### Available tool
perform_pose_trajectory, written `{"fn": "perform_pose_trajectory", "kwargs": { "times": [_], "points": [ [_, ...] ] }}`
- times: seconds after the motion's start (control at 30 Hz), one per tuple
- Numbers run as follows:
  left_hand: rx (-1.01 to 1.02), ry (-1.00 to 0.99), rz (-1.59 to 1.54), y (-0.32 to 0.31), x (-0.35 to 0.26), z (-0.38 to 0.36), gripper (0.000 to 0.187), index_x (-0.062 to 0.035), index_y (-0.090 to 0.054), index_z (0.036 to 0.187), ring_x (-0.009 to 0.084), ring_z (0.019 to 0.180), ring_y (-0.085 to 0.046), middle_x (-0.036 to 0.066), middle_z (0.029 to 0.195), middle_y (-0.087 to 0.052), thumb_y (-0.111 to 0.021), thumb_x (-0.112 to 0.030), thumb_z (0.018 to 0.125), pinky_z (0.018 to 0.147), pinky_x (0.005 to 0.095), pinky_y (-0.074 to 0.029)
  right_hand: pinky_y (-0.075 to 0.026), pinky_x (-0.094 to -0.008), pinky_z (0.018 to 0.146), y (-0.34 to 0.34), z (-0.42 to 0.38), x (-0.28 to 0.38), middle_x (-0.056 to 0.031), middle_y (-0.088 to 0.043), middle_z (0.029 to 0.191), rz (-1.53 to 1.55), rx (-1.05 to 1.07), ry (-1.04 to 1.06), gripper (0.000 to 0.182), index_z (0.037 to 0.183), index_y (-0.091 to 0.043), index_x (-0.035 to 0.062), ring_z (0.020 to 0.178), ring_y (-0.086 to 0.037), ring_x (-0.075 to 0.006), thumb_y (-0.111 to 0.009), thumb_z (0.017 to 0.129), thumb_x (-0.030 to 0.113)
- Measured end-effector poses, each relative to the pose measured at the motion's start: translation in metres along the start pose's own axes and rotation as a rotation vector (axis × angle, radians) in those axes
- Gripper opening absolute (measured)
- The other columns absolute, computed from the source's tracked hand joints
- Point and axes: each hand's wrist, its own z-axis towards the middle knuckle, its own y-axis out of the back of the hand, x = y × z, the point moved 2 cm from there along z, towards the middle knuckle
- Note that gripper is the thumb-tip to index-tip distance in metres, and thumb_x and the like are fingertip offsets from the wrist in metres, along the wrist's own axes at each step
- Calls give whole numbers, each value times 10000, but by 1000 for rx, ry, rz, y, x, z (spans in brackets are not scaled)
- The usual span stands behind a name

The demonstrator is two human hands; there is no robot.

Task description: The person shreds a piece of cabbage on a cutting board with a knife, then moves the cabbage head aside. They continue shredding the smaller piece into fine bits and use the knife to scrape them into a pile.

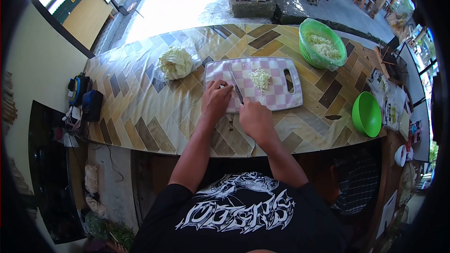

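Observation:
My right hand [256, 118] is wrapped round the handle of a knife [236, 85]. The blade points away from me over a pink-and-white checkered cutting board [287, 99]. Just left of the blade, my left hand [216, 97] rests on the board with its fingers curled together. What those fingers press on is too small to make out. To the right of the knife lies a small heap of shredded cabbage [260, 79]. Beyond the board's left corner, a cabbage head [176, 63] sits on a clear plastic bag.
A green basket [307, 55] lined with plastic holds more shreds at the back right. Near the right edge, a green bowl [366, 115] stands tilted. Dark devices with cables [92, 104] sit at the left end of the wood-patterned table [136, 107].

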Motion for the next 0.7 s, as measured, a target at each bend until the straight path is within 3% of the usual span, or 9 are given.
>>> {"fn": "perform_pose_trajectory", "kwargs": {
  "times": [0.13, 0.33, 0.7],
  "points": [
    [-22, 19, 9, 3, -4, 0, 160, -97, -850, 1066, 316, 1065, -667, 70, 1067, -748, -761, -161, 949, 928, 436, -551, -634, -547, 786, -28, -1, 6, -251, -774, 872, -2, -28, -61, 214, 1045, -676, 3, 857, -786, -452, -571, 1047, 190],
    [-71, 32, -53, -3, 4, -3, 138, -94, -857, 1021, 316, 1014, -685, 79, 1007, -776, -793, -173, 928, 918, 434, -557, -638, -542, 775, -5, 6, 4, -265, -776, 885, 43, -41, 1, 191, 1072, -667, 6, 863, -786, -459, -543, 1037, 147],
    [-58, 29, -30, -1, 3, -1, 150, -100, -843, 1043, 325, 1038, -689, 83, 1035, -795, -778, -187, 940, 934, 433, -557, -621, -567, 822, -19, 13, 1, -266, -775, 910, 46, -35, -62, 237, 1093, -669, 16, 902, -778, -468, -557, 1070, 224]
  ]
}}
